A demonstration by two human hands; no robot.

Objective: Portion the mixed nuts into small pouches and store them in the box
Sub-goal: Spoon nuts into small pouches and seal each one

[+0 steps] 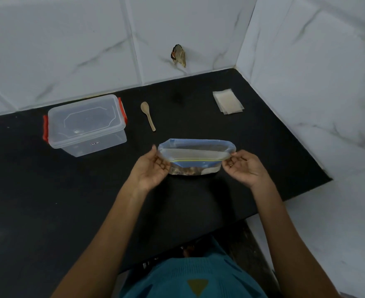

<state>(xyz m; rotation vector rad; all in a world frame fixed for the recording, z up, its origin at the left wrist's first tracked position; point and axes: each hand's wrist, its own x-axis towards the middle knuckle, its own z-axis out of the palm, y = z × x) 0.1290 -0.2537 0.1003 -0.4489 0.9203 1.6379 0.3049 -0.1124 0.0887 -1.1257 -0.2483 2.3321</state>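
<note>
A clear zip bag of mixed nuts [195,157] stands on the black counter [48,201], its mouth spread wide and its top rim folded outward. My left hand [152,168] pinches the bag's left rim; my right hand [245,167] pinches the right rim. Brown nuts show through the lower part of the bag. A clear plastic box [84,124] with red clips and its lid on sits to the left. Behind the bag lies a small wooden spoon [148,116]. A stack of small clear pouches [227,101] lies at the back right.
White marble-look tiled walls close the counter at the back and right. A small dark object [178,55] sticks to the back wall. The counter's right edge drops off near my right arm.
</note>
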